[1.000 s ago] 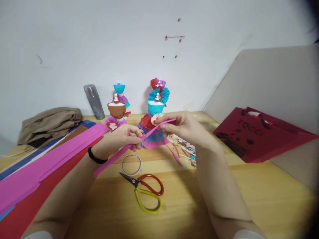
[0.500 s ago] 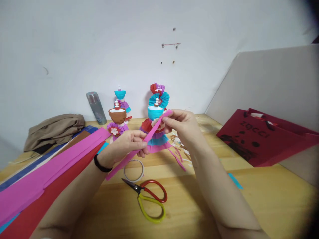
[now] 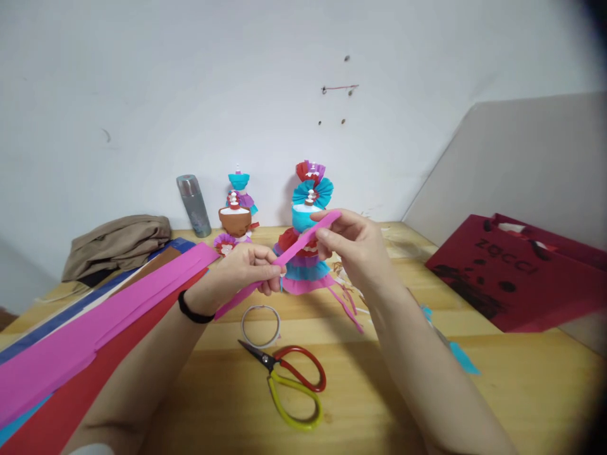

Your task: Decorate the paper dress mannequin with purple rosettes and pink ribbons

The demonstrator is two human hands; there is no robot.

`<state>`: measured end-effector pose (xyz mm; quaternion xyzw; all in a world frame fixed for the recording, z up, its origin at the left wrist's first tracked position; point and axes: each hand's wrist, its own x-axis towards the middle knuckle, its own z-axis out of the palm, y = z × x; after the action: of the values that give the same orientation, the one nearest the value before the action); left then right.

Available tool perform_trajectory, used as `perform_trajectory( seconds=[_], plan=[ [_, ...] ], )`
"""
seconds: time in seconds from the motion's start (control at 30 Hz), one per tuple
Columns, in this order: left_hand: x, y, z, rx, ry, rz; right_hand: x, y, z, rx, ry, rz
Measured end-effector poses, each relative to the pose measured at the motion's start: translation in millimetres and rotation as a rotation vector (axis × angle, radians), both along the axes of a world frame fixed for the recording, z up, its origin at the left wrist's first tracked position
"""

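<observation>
A narrow pink paper strip [image 3: 301, 242] is stretched slantwise between my two hands above the table. My left hand [image 3: 253, 268] is closed on its lower part, and a tail of the strip hangs below toward my wrist. My right hand [image 3: 353, 243] pinches the upper end between thumb and fingers. Just behind the strip stands a decorated paper figure [image 3: 310, 272] in turquoise, red and pink ruffles, partly hidden by my right hand. Below my hands lie a roll of tape [image 3: 243, 328] and scissors [image 3: 269, 361] with one red and one yellow handle.
Long coloured paper sheets [image 3: 114, 300] lie at the left, by a brown cloth [image 3: 118, 243]. A grey flask [image 3: 193, 205] and more paper figures [image 3: 236, 221] stand near the wall. At right are a red paper bag [image 3: 493, 272] and a blue scrap [image 3: 463, 358].
The view has shifted slightly, so the surroundings appear farther right. Both hands still hold the pink strip, with its upper part now a little more curved.
</observation>
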<state>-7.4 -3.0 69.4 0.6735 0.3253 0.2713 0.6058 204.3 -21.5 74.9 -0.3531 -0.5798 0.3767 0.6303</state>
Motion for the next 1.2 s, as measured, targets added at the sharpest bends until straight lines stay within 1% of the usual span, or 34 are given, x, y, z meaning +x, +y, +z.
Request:
perform_trajectory(
  seconds=[0.17, 0.3, 0.4, 0.5, 0.57, 0.7, 0.77, 0.83, 0.9, 0.97, 1.03, 1.1, 1.2],
  plan=[
    [-7.9, -1.0, 11.7, 0.019, 0.074, -0.047, -2.1, 0.9, -0.2, -0.017, -0.007, -0.019],
    [-22.0, 0.1, 21.5, 0.055, 0.14, -0.093, -4.0, -0.9, 0.6, -0.027, 0.014, 0.035],
    [-35.3, 0.8, 26.9, 0.127, 0.142, -0.068, -7.9, -4.2, 0.6, -0.051, 0.074, 0.097],
    [-47.6, -0.8, 34.7, 0.259, 0.162, 0.04, -15.6, -5.8, 0.7, -0.076, 0.115, 0.146],
    [-54.4, -3.1, 42.9, 0.35, 0.203, 0.126, -23.4, -4.0, 2.9, -0.079, 0.13, 0.165],
    [-63.0, -2.2, 64.4, 0.555, 0.261, 0.337, -44.9, 10.5, 17.0, -0.015, 0.137, 0.165],
    [-64.4, 6.0, 74.3, 0.679, 0.284, 0.473, -57.1, 23.8, 26.8, 0.045, 0.149, 0.119],
    [-63.8, 19.6, 82.1, 0.803, 0.358, 0.592, -68.7, 39.9, 35.3, 0.081, 0.174, 0.067],
    [-61.7, 35.7, 87.3, 0.902, 0.459, 0.653, -78.8, 55.7, 40.8, 0.087, 0.212, 0.006],
    [-59.1, 50.3, 89.8, 0.944, 0.585, 0.707, -86.5, 68.3, 42.7, 0.076, 0.247, -0.052],
    [-56.7, 60.2, 89.0, 0.974, 0.715, 0.745, -91.7, 75.9, 40.7, 0.043, 0.258, -0.1],
    [-54.9, 64.6, 84.7, 1.017, 0.819, 0.737, -94.7, 78.4, 35.1, 0.007, 0.231, -0.137],
    [-53.3, 62.3, 74.3, 1.082, 0.933, 0.71, -96.5, 75.7, 21.8, 0.007, 0.137, -0.176]
  ],
)
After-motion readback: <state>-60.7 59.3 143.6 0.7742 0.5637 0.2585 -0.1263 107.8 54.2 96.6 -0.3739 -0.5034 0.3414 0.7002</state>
